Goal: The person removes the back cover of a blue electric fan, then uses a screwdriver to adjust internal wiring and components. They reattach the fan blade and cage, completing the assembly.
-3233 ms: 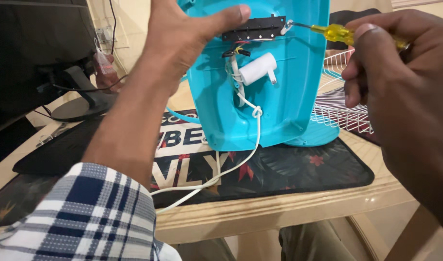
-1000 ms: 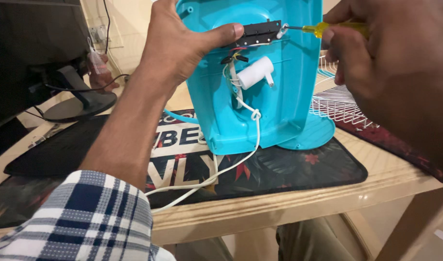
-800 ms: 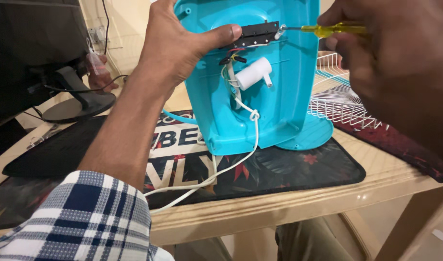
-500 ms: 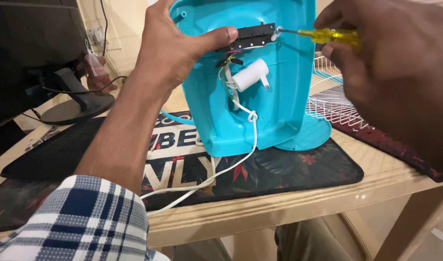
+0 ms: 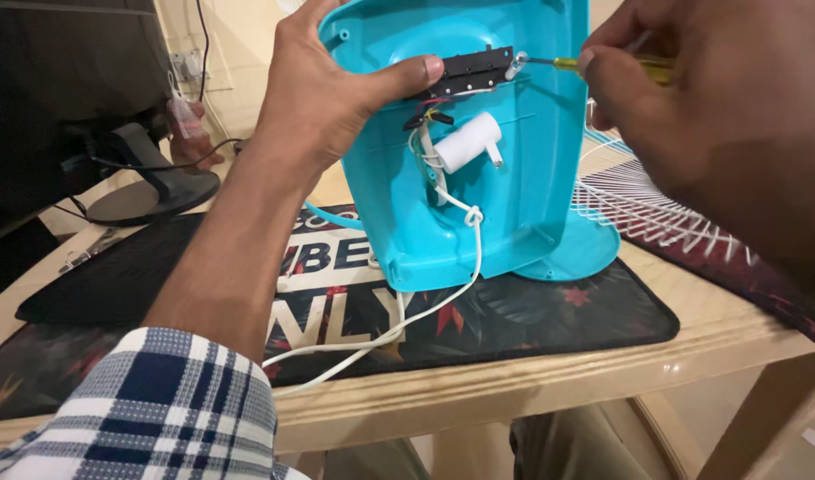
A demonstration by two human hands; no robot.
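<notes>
Screwdriver (image 5: 603, 65) work is in hand on the underside of a turquoise plastic fan base (image 5: 532, 169), which we hold upright on a dark printed mat (image 5: 550, 311) at the edge of the wooden table (image 5: 532, 378). Our left hand (image 5: 332, 98) grips the base from its left rim, fingers curled around the edge and the thumb stretched across to press on a black switch strip (image 5: 468, 71) mounted near the top of the shell. Our right hand (image 5: 701, 107) is closed around the yellow handle of the screwdriver, whose thin metal shaft reaches left so that the tip meets the right end of the black strip.

Just below the strip a white cylindrical part (image 5: 468, 142) sits inside the shell, with a few red and black wires beside it. A white cord (image 5: 399, 329) is knotted under that part, drops out of the base and trails across the mat toward us. Behind the base, to the right, lies a white wire fan grille (image 5: 639, 209). At far left a monitor stand (image 5: 154, 191) rests on the table. Our left sleeve (image 5: 150, 409) is blue and white plaid.
</notes>
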